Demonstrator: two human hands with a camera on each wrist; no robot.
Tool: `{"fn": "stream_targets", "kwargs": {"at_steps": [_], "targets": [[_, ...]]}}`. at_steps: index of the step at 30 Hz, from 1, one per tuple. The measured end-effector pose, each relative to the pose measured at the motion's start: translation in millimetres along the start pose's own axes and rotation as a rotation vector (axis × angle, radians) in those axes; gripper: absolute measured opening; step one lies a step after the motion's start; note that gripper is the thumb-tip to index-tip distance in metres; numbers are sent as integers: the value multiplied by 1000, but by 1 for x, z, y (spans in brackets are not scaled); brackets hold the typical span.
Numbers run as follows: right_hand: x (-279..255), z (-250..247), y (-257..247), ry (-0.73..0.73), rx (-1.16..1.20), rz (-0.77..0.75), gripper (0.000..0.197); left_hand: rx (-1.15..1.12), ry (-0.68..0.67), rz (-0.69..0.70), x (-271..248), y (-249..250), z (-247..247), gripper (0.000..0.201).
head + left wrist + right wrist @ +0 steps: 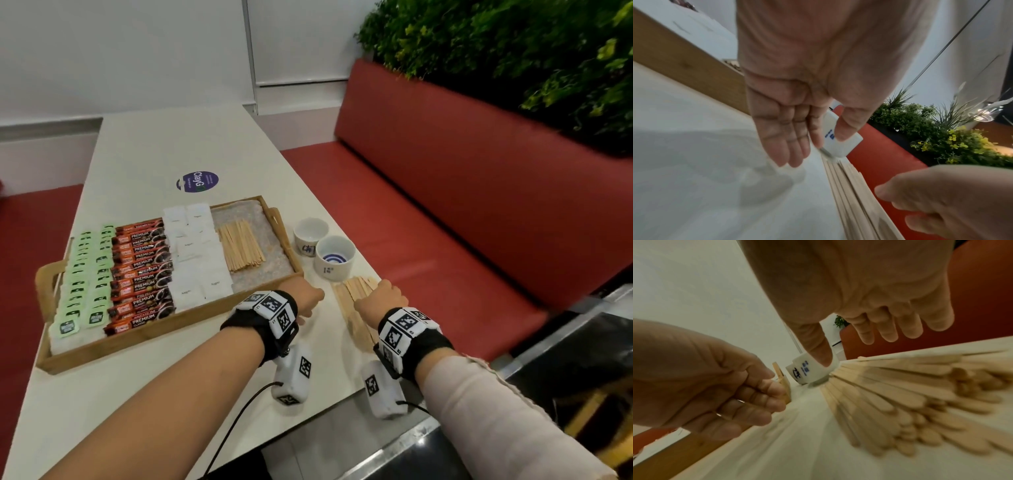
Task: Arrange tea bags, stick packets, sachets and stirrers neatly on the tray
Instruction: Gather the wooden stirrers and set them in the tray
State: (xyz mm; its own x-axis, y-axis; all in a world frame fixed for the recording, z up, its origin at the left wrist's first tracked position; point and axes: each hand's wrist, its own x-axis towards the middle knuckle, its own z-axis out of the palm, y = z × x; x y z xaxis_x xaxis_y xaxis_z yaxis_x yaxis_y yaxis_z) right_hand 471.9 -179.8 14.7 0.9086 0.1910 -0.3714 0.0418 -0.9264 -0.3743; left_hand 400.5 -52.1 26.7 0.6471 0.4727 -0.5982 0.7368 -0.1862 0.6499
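White tabletop (144,157) runs away from me, with a red bench (462,192) on my right and green plants (513,51) behind it. On the table I see the wooden tray (130,337), and inside it, from left to right, rows of green tea bags (85,274), brown stick packets (142,274), white sachets (197,253) and a bundle of wooden stirrers (241,245) lying on the tray's speckled liner. Just off the tray's right end stand two small white cups (323,250) with blue markings, touching each other.

A second, loose pile of stirrers (356,308) lies on the bare table just in front of the cups. My right hand (382,298) hovers over that pile with fingers (900,326) relaxed and spread, thumb pointing down; I see nothing gripped in it. My left hand (305,298) sits between the tray's near rim and the pile, fingers (789,142) loosely bent and holding nothing; from the left wrist view its fingertips are close above the tabletop, but I cannot tell whether they touch it.
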Motion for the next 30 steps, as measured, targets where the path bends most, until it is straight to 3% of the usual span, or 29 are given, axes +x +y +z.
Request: {"fn": "stream_targets", "kwargs": {"at_steps": [6, 9, 15, 20, 24, 30], "targets": [[-4, 15, 14, -80, -74, 51, 74, -98, -31, -32, 9, -3, 22, 24], [-10, 19, 10, -87, -59, -3, 68, -153, -37, -34, 10, -2, 27, 13], [-19, 21, -7, -177, -31, -48, 52, -187, -34, -38, 10, 0, 29, 13], [-26, 11, -14, -201, -45, -109, 32, -27, 2, 12, 9, 0, 27, 26], [-31, 6, -18, -215, -20, -149, 31, 164, 4, 41, 9, -2, 22, 38], [-38, 3, -23, -245, 25, -187, 36, 521, 31, 90, 11, -2, 20, 40]]}}
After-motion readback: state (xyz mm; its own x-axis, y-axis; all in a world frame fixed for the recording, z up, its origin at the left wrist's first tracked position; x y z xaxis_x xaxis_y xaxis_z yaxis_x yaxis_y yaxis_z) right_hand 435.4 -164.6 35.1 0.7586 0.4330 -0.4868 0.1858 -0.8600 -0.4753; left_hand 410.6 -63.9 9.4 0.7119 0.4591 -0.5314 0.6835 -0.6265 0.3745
